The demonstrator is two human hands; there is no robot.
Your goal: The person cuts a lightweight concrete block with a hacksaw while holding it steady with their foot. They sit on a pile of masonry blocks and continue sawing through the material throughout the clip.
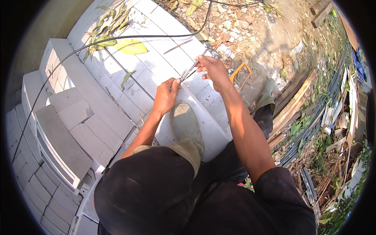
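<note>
My left hand [166,95] is closed around the lower ends of several thin grey metal rods [189,73], thumb pressed on top. Above it and to the right, my right hand [214,71] pinches the upper end of the rods between thumb and forefinger, its other fingers curled loosely. The rods slant up to the right between both hands, over white blocks [156,58]. Just right of my right wrist lies a hacksaw with an orange frame [246,67], partly behind my forearm. My booted foot [186,121] rests on a white block below my hands.
A black cable [156,36] arcs across the blocks. Leaves [131,46] lie on them at the upper left. More grey blocks [90,137] are stacked at left. Wooden planks [291,98], long dark rods [313,125] and rubble [231,23] cover the ground at right and beyond.
</note>
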